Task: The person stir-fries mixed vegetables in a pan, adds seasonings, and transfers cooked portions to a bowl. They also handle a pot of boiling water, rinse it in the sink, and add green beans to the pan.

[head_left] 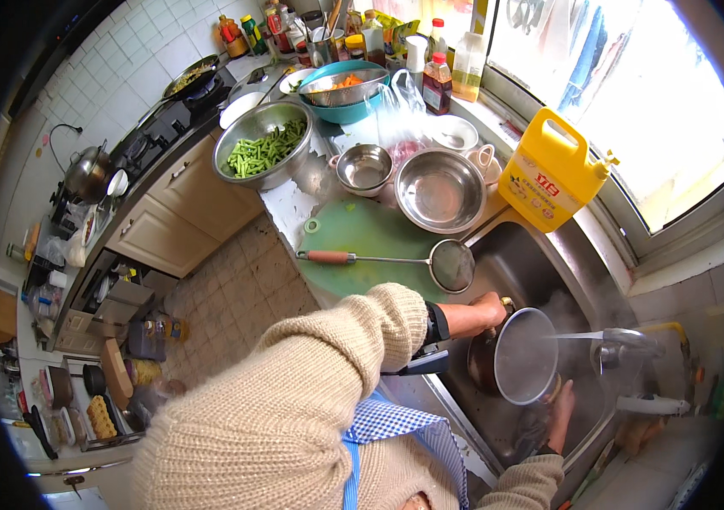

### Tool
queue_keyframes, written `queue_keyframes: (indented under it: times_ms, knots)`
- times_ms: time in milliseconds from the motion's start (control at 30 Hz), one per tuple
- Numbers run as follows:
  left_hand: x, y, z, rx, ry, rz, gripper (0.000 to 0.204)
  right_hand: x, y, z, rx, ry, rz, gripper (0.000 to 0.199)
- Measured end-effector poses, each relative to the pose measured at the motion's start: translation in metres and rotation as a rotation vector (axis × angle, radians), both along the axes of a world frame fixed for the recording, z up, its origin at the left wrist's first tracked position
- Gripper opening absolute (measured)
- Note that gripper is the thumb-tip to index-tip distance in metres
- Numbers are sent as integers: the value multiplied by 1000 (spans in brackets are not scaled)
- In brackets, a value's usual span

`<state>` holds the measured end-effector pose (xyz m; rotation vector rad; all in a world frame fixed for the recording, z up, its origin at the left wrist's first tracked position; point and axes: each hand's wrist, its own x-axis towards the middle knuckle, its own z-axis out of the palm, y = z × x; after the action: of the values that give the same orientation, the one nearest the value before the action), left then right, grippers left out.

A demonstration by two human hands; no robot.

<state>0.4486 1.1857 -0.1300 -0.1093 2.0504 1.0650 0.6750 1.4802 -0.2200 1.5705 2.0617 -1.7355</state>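
Note:
A steaming brown pot (484, 367) with a pale rim is held over the sink (498, 259), its opening tilted toward the right. My left hand (485, 314) is closed on its handle at the far side. Nearer to me, my right hand (559, 412) grips the handle on the opposite side, its fingers partly hidden. A metal faucet (625, 342) reaches in from the right, with a pale stream running from it to the pot. Steam blurs what is inside. Left of the sink, a strainer (451, 265) with a wooden handle lies across a green cutting board (362, 221).
Steel bowls (440, 191) stand behind the board, beside a basin of cut green beans (264, 151). A yellow jug (553, 170) stands between sink and window. A colander (347, 85) and several bottles fill the back counter. The stove (145, 140) is at left.

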Motion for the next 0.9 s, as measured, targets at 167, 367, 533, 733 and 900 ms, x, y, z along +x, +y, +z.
queue_keyframes:
  times_ms: [167,367,533,733,900]
  knots:
    - [-13,2,-5,79,-39,-59,42,-4,-35,31,715,-140,653,45]
    - [-25,-1,-39,112,-1,-51,12,-14,-30,15,19,17,-65,53]
    - [-27,-2,-19,108,-50,-50,14,-12,-25,18,-13,-13,11,53]
    - [-34,-6,10,170,-110,-85,13,-14,-28,29,62,63,-27,58]
    - [-33,3,38,248,-39,-51,16,-18,-32,63,48,110,-84,66]
